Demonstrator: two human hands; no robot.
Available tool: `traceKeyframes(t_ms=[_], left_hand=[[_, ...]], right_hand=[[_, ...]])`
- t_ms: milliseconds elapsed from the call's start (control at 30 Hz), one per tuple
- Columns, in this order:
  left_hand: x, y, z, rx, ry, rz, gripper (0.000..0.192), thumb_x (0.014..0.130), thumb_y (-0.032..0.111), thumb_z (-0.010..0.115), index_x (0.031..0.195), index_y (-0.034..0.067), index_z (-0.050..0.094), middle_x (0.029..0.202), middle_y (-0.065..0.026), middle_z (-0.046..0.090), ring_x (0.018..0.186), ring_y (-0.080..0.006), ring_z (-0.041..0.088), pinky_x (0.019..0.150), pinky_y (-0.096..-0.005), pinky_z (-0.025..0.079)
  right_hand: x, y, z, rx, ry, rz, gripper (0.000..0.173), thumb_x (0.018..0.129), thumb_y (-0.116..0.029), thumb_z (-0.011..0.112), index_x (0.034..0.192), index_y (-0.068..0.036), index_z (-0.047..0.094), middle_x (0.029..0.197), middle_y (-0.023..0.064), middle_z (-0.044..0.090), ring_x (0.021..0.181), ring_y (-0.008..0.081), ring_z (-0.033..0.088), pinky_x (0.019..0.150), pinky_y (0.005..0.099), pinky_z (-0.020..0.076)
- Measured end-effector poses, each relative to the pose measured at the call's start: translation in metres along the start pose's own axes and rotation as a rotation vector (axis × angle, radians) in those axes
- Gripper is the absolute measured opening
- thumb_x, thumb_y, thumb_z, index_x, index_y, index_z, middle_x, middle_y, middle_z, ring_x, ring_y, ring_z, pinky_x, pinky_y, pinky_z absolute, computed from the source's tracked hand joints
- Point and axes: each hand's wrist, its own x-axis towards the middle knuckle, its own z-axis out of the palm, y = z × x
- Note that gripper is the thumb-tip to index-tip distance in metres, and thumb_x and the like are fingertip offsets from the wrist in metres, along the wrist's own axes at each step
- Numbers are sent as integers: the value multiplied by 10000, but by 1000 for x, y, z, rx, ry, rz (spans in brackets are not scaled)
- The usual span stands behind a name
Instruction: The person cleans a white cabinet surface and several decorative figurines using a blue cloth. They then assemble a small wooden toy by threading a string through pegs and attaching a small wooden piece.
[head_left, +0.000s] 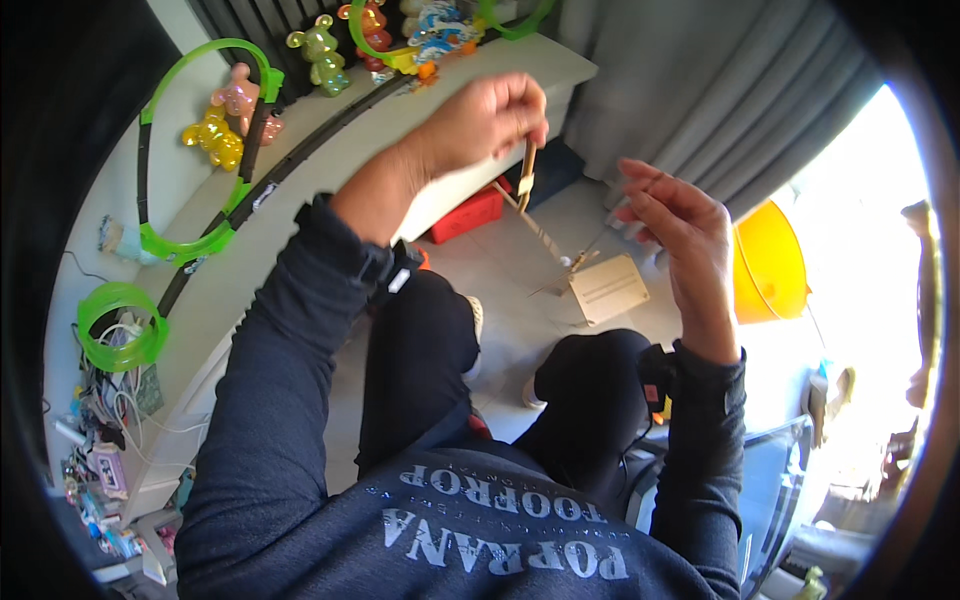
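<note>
My left hand (491, 120) is raised at the upper middle, its fingertips pinched on the upper end of a thin wooden stick (529, 169). Below the fingers, a pale block sits on the stick. Slender wooden strips (541, 234) appear lower down, leading toward a small cluster of wooden parts (577, 262); whether they join the held stick is unclear. Beside that cluster lies a flat wooden panel (609, 289) with dark slots. My right hand (675, 214) is held up to the right, fingers bent. Something thin or clear shows near its fingertips, too blurred to tell whether it is held.
Along the left runs a white cabinet (300, 176) bearing green-and-black toy track (214, 244) and shiny bear figurines (321, 56). A red box (469, 216) stands on the tiled floor. At right are an orange bucket (769, 262) and a grey curtain (697, 90).
</note>
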Motion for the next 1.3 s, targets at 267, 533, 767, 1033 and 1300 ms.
traceKeyframes(t_ms=[267,533,767,1033,1300], left_hand=[[-85,-8,90,-246,-77,-94,109,965,142,503,887,66,506,753,-3,582,548,-24,409,517,-159,356],[-113,-1,91,-98,-40,-32,79,952,92,506,877,66,511,734,1,580,566,-26,436,524,-169,368],[-121,7,87,-30,11,-27,51,907,35,548,898,46,597,723,-1,602,649,-46,532,596,-196,436],[-123,0,86,23,78,-99,135,879,69,610,1007,31,630,796,-27,643,750,-78,588,685,-209,480],[-112,3,96,-256,197,46,277,852,99,672,1090,-40,633,868,-79,689,783,-111,635,753,-224,509]], right_hand=[[-48,-22,17,-35,-41,54,123,863,-84,649,941,4,686,905,56,704,728,108,669,631,200,504],[-69,-25,39,-30,-46,61,123,864,-61,646,947,25,676,852,93,695,708,128,673,628,202,511],[-72,-33,57,-130,41,-70,124,852,-50,652,945,29,676,835,95,694,700,130,669,632,209,507],[-68,-27,65,-104,83,-76,130,829,-38,674,936,34,678,810,93,693,692,125,665,624,210,511],[-68,-26,76,-178,85,-120,126,811,-13,673,922,45,680,747,78,675,632,95,629,610,197,516]])
